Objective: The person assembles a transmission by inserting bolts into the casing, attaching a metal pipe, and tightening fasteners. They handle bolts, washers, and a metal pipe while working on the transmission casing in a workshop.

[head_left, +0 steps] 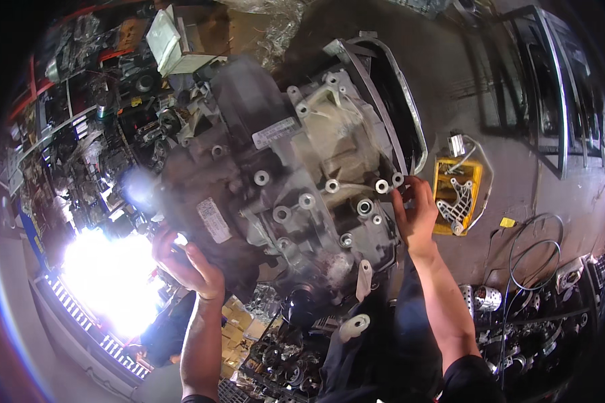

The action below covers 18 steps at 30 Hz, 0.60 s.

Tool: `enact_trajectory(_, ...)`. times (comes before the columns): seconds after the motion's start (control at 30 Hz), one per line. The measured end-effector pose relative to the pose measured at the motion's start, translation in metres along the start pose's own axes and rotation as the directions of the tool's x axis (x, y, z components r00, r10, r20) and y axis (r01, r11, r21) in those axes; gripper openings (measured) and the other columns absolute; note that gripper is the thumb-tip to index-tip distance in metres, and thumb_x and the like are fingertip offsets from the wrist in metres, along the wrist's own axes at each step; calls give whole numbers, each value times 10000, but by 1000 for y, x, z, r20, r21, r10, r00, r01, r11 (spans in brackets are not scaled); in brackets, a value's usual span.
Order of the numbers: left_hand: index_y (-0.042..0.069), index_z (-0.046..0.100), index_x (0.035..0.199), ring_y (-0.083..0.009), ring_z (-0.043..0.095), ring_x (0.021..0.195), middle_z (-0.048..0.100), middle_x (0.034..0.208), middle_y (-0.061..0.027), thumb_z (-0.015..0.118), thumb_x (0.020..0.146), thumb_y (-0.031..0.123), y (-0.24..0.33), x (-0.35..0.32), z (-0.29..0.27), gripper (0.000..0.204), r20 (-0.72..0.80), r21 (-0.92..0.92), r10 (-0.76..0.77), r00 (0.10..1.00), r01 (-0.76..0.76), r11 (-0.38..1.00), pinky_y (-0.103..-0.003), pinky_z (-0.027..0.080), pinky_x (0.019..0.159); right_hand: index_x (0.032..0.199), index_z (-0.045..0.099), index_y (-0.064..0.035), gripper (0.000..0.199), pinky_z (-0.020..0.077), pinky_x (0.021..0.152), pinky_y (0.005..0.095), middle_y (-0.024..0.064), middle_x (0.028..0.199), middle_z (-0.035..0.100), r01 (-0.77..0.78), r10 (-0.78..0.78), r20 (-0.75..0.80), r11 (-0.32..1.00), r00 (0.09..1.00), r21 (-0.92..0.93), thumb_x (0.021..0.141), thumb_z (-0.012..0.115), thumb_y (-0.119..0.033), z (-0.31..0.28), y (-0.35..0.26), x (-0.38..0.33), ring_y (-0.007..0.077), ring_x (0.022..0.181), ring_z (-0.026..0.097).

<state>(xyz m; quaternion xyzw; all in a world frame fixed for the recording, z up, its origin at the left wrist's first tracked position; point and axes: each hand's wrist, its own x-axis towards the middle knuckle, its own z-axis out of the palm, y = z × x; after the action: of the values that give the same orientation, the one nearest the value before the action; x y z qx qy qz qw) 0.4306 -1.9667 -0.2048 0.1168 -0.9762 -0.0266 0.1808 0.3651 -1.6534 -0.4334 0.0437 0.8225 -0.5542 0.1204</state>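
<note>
A large grey cast-metal drive unit (302,201) fills the middle of the view, with bolt bosses, white labels and a dark rounded housing. My left hand (191,269) grips its lower left side, thumb near the edge; part of those fingers is lost against the dark casing. On the right side, my right hand (417,213) has its fingers curled around the edge beside a round bolt boss (397,179). A curved metal frame (407,87) rises behind the unit's upper right. The left part of the unit looks slightly blurred.
Shelves crowded with dark parts (94,141) line the left, beside a glaring light (114,279). To the right lies a yellow tray (468,168) with a silver bracket (455,205). A coiled black cable (534,252), metal racks (561,94) and machine parts (538,336) stand farther right.
</note>
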Motion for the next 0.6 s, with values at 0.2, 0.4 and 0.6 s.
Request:
enact_trajectory(0.2,-31,545,1200,-341,535,1211,543,1249,-195,496,1047,313,-1,-3,-1,379,13,-28,-56,998,56,998,-489,396,1061,983,692,-20,163,559,712,376,155,929,678,90,-93,-42,994,995,-61,842,769,12,5,5,0,354,803,686)
enact_trajectory(0.4,-46,550,1167,-338,532,1168,562,1259,-215,411,1089,297,-3,-2,-1,379,24,91,-37,999,35,995,-450,409,1030,821,601,-20,193,477,592,449,160,788,574,98,-103,-55,991,993,-86,910,751,-101,8,8,1,378,687,601)
enact_trajectory(0.6,-50,578,1212,-341,579,1170,607,1258,-203,401,1096,264,-8,-2,-6,379,77,244,9,997,-27,969,-466,442,1031,1043,656,-12,192,546,653,355,143,939,674,-6,6,-23,1000,1000,-6,870,735,13,7,3,0,321,754,669)
